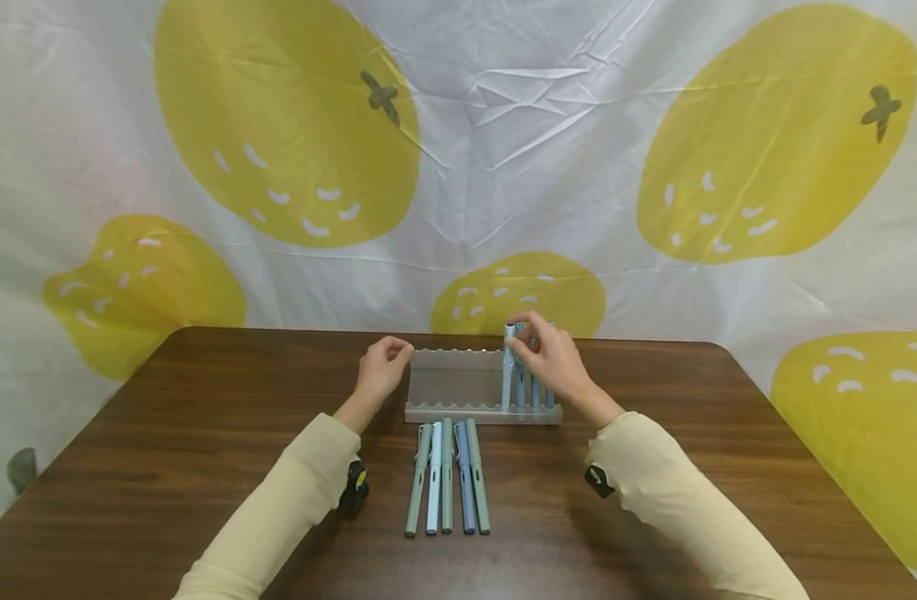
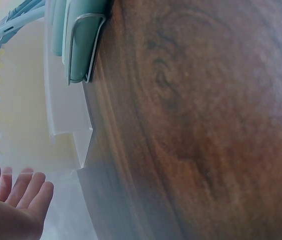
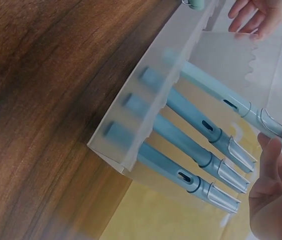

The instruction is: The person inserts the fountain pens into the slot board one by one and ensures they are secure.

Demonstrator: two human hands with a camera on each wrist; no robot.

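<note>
A translucent pen rack (image 1: 458,383) with scalloped edges stands on the table. My left hand (image 1: 382,367) holds its upper left corner; in the left wrist view the hand's (image 2: 21,205) fingertips meet the panel's edge. At the rack's right part, my right hand (image 1: 552,358) pinches the upper end of a pale blue pen (image 3: 215,90), whose lower end sits behind the front lip. Beside that pen, three darker blue pens (image 3: 175,140) lean in neighbouring slots, clips up. The right hand (image 3: 275,190) partly covers them in the head view.
Several pens lie in a row before the rack: green pens (image 1: 447,475), a light blue pen (image 1: 433,479) and a darker blue pen (image 1: 466,479). A white cloth with yellow fruit prints (image 1: 458,208) hangs behind the brown wooden table (image 1: 203,467).
</note>
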